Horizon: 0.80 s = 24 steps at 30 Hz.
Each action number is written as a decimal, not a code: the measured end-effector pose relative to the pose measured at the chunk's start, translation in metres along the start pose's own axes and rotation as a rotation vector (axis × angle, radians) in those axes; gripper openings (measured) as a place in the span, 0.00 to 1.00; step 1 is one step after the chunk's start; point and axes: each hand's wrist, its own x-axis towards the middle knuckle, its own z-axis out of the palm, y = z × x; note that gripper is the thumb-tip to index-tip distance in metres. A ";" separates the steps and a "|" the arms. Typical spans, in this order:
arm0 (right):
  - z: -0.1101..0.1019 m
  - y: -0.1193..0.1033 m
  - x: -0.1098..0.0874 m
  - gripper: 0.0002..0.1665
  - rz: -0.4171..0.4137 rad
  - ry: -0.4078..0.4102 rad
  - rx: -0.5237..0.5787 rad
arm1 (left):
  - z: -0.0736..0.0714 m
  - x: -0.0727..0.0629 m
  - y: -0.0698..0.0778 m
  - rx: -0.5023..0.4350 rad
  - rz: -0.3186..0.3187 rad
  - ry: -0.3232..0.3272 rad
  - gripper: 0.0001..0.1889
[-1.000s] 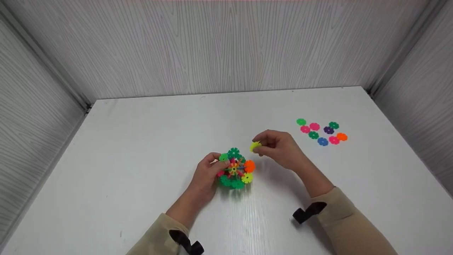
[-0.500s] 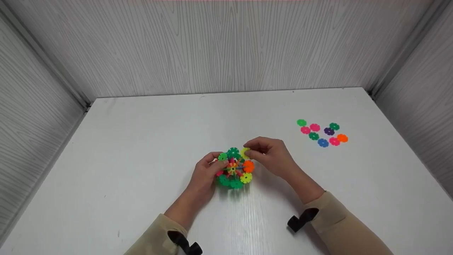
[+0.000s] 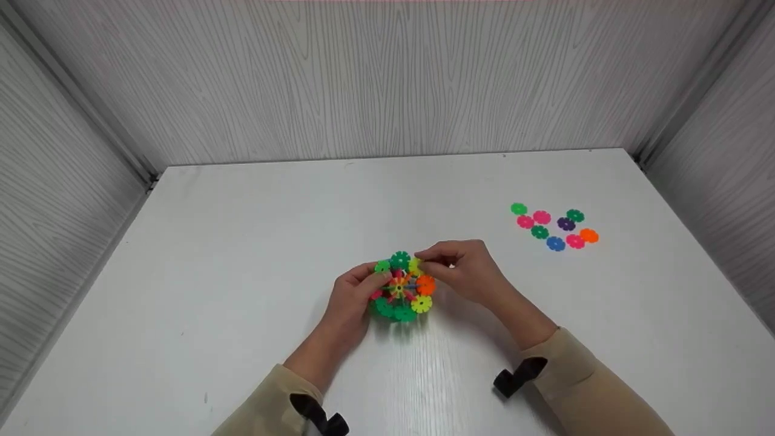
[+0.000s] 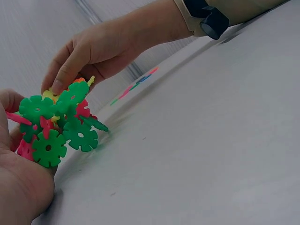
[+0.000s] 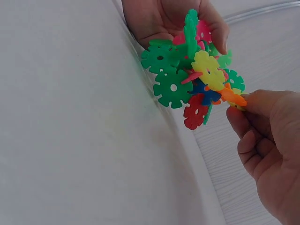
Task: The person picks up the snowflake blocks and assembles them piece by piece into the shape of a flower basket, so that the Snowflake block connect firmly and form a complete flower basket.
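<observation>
My left hand (image 3: 349,300) grips the left side of a ball-like cluster of interlocking plastic snowflake discs (image 3: 404,313), its thumb over the front. Green, pink, red, orange, yellow and blue notched discs make up the cluster. At its upper right, my right hand (image 3: 463,269) pinches a yellow disc (image 3: 415,266) between thumb and forefinger, right at the cluster's edge. In the right wrist view most of that disc hides behind an orange disc (image 5: 233,97) and the fingertips. The left wrist view shows the green discs (image 4: 49,148) of the underside, held close over the table.
Several loose discs lie flat at the right of the white table (image 3: 254,242): a blue disc (image 3: 556,244), a purple disc (image 3: 566,224), an orange disc (image 3: 589,235), plus pink and green ones. Grey wood-grain panels (image 3: 387,79) stand behind and at both sides.
My right hand has moved left with the yellow disc, from apart from the cluster to its upper right edge. The left hand and the cluster have stayed nearly in place.
</observation>
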 end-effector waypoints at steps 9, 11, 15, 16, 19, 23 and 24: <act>0.004 -0.001 -0.001 0.11 -0.004 0.015 0.025 | 0.002 -0.001 0.001 -0.012 -0.002 0.045 0.14; 0.005 -0.001 0.000 0.11 -0.008 0.023 0.028 | 0.003 -0.001 0.001 -0.018 -0.006 0.058 0.14; 0.008 -0.001 0.000 0.10 -0.001 0.034 0.021 | 0.004 -0.002 0.001 -0.035 -0.011 0.089 0.14; 0.009 -0.001 0.000 0.10 0.001 0.036 0.020 | 0.005 -0.002 0.001 -0.041 -0.011 0.097 0.14; 0.011 -0.002 0.000 0.10 -0.002 0.042 0.027 | 0.006 -0.002 0.001 -0.046 -0.010 0.114 0.14; 0.012 -0.001 -0.001 0.10 -0.016 0.046 0.035 | 0.007 -0.002 0.001 -0.041 -0.020 0.134 0.15; 0.012 0.000 -0.001 0.10 -0.017 0.045 0.038 | 0.007 -0.002 0.001 -0.041 -0.024 0.138 0.15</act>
